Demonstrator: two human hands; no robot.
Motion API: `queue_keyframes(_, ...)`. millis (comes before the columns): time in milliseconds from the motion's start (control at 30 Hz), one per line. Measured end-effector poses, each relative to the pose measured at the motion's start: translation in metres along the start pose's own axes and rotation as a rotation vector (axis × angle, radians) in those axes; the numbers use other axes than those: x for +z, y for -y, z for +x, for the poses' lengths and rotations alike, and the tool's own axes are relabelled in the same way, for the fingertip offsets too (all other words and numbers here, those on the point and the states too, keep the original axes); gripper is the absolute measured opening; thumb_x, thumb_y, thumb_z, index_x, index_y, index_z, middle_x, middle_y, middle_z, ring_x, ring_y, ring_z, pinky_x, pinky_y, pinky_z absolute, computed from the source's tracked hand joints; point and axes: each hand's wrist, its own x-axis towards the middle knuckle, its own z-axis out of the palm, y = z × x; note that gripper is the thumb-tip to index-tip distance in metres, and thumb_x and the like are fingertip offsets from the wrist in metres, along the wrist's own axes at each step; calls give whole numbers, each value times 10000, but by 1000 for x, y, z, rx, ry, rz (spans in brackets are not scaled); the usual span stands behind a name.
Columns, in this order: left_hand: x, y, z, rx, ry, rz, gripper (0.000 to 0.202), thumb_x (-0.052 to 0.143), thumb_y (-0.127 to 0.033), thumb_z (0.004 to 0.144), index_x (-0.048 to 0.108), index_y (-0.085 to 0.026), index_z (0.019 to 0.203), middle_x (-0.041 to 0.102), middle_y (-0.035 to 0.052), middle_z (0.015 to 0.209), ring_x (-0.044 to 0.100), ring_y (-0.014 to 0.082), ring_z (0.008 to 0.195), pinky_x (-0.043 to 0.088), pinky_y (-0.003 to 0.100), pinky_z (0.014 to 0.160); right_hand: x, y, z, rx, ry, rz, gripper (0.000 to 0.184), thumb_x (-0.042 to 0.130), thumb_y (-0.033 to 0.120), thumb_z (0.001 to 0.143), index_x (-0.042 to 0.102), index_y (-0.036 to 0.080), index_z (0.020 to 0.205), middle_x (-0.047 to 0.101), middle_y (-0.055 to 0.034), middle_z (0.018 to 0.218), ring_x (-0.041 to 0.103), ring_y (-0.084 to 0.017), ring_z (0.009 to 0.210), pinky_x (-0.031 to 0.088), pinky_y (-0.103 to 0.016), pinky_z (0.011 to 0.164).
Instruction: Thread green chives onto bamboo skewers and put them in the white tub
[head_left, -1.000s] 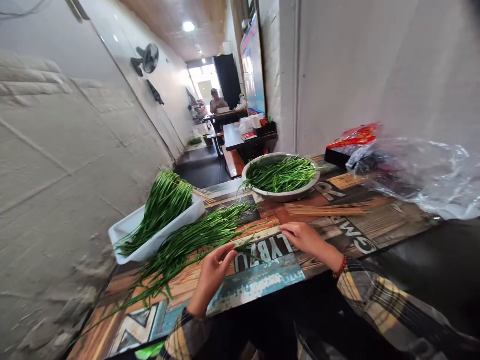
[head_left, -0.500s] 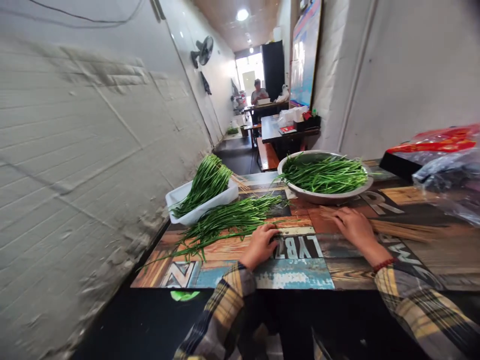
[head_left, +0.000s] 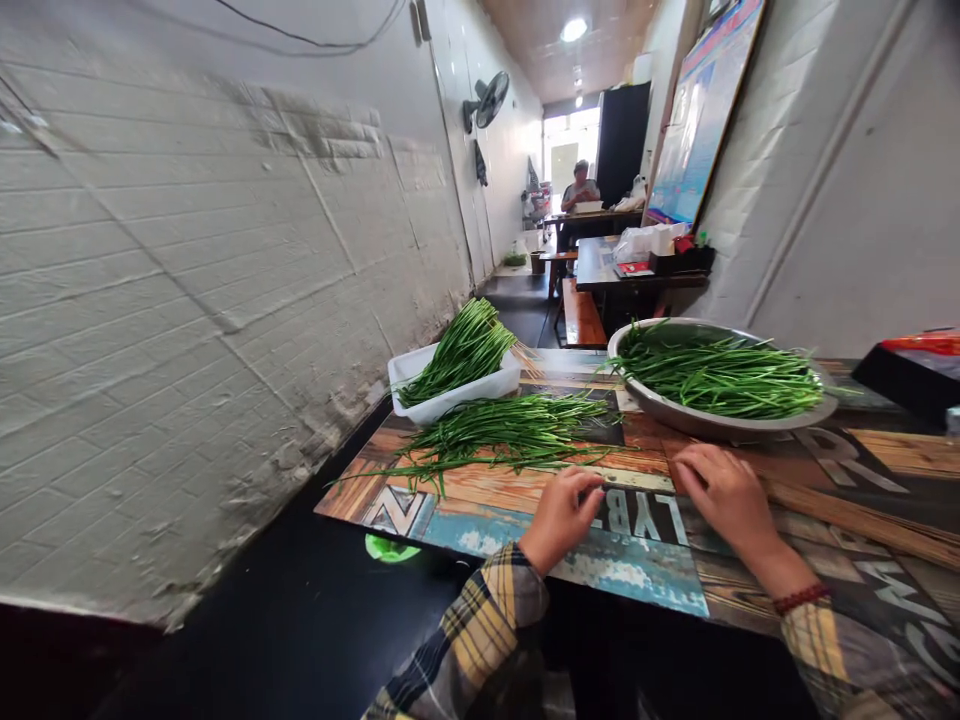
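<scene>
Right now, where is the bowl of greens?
In the head view, the bowl sits right of centre on the table, beyond the right hand and left of the black box.

The right hand (head_left: 731, 500) hides the left ends of the thin sticks (head_left: 855, 518), so contact is unclear; the right edge crops the black box (head_left: 907, 385). The desk (head_left: 487, 530) partly covers something green (head_left: 391, 549). The distant person's (head_left: 581, 188) handwork is too small to tell.

Pale capital letters are printed on the surface (head_left: 480, 503): B, Y and L in a row (head_left: 643, 516), an R (head_left: 849, 456) farther right, and a lone N or Z (head_left: 396, 512) at left. Those near the right edge are unclear. The wall poster (head_left: 705, 120) carries print too small to read.
</scene>
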Motion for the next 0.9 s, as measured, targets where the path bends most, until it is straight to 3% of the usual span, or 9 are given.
queue_keyframes(167,-2,-8,0,-107,-62,-107,147,593,-229,816,664,-164,927,672,66,868,589,158,755,465,269,679,-8,72,19,-89,128,267,256,375,266,983,619,212,1034,663,-81,929,635,-198,841,455,-294,739)
queue_keyframes(267,-14,-4,-6,-164,-89,-161,177,579,-318,834,611,-154,774,616,33,725,535,130,659,425,236,604,-9,109,24,-171,177,319,254,393,242,973,641,217,1021,661,-75,895,637,-193,760,454,-285,673)
queue_keyframes(367,-28,0,-13,-185,-64,-212,316,532,-390,862,556,-159,648,557,13,618,494,118,604,400,227,575,-10,129,24,-209,193,388,242,402,220,963,643,216,978,654,-72,860,630,-191,760,463,-283,673)
queue_keyframes(500,-43,0,-16,-156,24,-174,328,549,-411,848,582,-150,653,573,19,627,508,125,618,401,230,587,-16,139,25,-168,283,580,183,432,204,934,615,213,926,660,-60,853,636,-191,783,482,-287,686)
queue_keyframes(567,-52,0,-12,-127,94,-127,308,570,-405,835,605,-145,674,593,23,643,526,131,632,408,228,587,-17,142,25,-51,405,742,154,452,220,920,597,214,868,658,-23,742,635,-165,658,479,-262,603)
queue_keyframes(633,-66,7,-4,-102,119,-80,280,587,-411,820,629,-149,730,625,29,680,559,144,656,433,232,595,-13,144,27,178,533,945,158,450,260,915,568,212,821,593,37,560,537,-114,417,407,-217,436)
queue_keyframes(733,-94,30,18,-64,-18,72,280,556,-422,832,647,-168,909,681,63,861,627,191,794,504,285,699,5,138,37,531,413,1116,179,494,342,874,505,202,763,548,66,500,466,-78,342,328,-175,365)
queue_keyframes(800,-110,48,39,-10,-69,260,285,558,-395,821,639,-178,987,683,81,941,642,219,853,523,349,780,21,127,47,638,345,1115,227,401,395,897,477,205,800,530,77,486,442,-77,316,305,-168,339)
queue_keyframes(900,-126,67,66,75,-85,546,323,552,-311,823,609,-175,1112,630,127,1176,583,275,1112,450,438,979,43,106,60,730,282,1118,244,369,412,879,473,198,821,507,86,467,415,-77,297,292,-170,325)
